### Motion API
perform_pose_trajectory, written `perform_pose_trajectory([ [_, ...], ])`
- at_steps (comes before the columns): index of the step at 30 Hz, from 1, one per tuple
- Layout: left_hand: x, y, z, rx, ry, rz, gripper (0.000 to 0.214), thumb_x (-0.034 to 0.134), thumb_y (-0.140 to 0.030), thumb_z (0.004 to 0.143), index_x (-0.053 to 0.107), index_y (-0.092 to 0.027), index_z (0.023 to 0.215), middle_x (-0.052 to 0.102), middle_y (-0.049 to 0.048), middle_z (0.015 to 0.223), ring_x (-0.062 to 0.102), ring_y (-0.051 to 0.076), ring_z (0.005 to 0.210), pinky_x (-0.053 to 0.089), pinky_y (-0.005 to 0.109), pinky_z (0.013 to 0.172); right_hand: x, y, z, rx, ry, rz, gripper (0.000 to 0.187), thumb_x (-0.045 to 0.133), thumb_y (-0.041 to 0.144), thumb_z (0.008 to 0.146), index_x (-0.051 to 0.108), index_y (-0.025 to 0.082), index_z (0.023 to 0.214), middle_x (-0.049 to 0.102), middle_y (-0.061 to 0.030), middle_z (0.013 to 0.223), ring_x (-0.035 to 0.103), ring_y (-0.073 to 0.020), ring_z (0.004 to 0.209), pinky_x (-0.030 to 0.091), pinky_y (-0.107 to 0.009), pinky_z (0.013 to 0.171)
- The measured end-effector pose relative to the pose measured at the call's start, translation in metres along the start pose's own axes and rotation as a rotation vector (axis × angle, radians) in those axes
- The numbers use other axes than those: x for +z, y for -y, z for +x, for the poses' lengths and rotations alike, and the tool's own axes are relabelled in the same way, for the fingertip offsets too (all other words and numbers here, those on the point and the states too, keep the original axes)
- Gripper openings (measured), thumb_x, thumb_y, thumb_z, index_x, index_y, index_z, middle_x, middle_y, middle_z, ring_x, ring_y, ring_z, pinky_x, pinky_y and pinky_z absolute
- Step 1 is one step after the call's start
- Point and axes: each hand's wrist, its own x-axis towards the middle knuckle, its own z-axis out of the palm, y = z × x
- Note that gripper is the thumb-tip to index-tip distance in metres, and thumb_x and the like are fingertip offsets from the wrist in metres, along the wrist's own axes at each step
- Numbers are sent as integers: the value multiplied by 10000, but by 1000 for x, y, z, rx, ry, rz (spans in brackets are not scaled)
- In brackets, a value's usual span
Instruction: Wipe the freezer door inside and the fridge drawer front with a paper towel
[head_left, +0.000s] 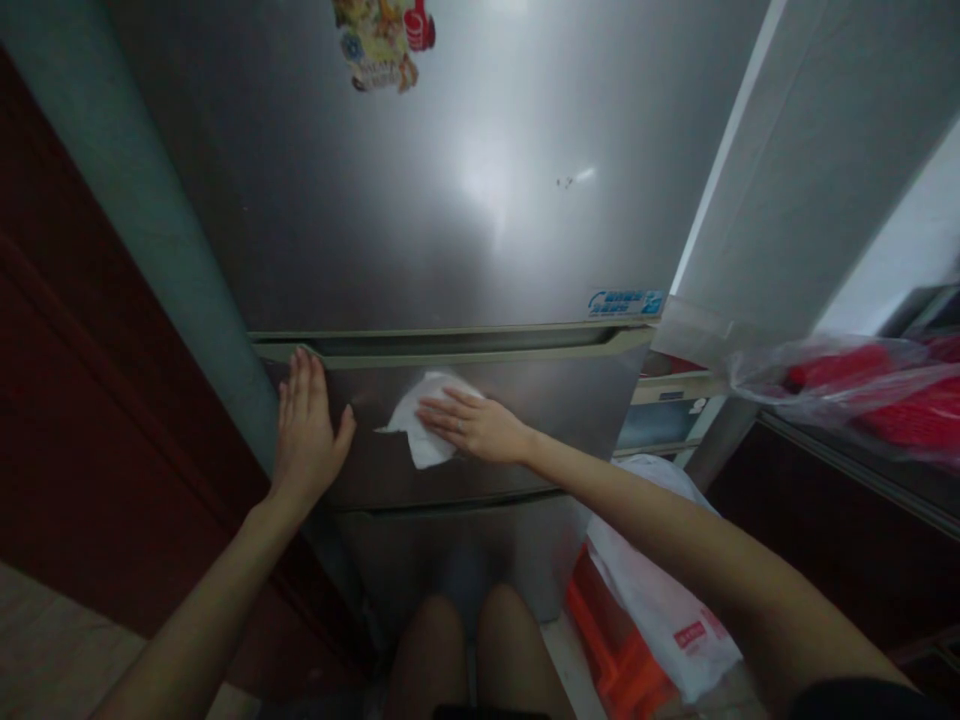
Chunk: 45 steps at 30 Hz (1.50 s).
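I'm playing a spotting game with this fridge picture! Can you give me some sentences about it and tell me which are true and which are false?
1. The right hand presses a white cloth flat against the silver fridge drawer. True.
2. The left hand is holding a spray bottle. False: it lies flat and bare on the drawer's left end.
3. A colourful magnet sticks near the top of the fridge door. True.
4. The fridge door is wide open. False: it is shut.
5. A white plastic bag lies low on the right of the fridge. True.
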Motion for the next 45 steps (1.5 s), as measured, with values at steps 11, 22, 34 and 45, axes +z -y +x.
perform_pose_trajectory([
  [11,-3,1,-1,-4,15,-5,778,455,-261,925,4,-108,1541,77,207,1605,60,295,1487,148,515,1191,51,61,4,147,-39,15,342,371,162,997,566,109,1273,518,-69,1424,396,-206,1387,340,-434,1178],
  [22,-2,1,-1,8,11,0,783,456,-264,927,-3,-98,1539,68,210,1604,56,296,1487,154,516,1192,98,96,-63,-81,194,204,277,463,173,962,670,103,1133,621,-86,1313,477,-196,1329,311,-396,1185],
  [34,-2,0,0,5,13,-5,759,431,-283,937,19,-65,1537,56,213,1604,39,299,1489,130,501,1204,28,57,-180,37,258,276,367,425,174,971,549,108,1310,600,-96,1341,500,-142,1307,338,-358,1175],
  [45,-1,-2,0,12,-3,21,778,455,-325,936,41,-32,1526,71,252,1592,61,324,1485,147,532,1189,-59,34,-272,309,365,269,484,436,124,948,447,240,1417,531,-49,1413,399,-164,1381,213,-418,1229],
])
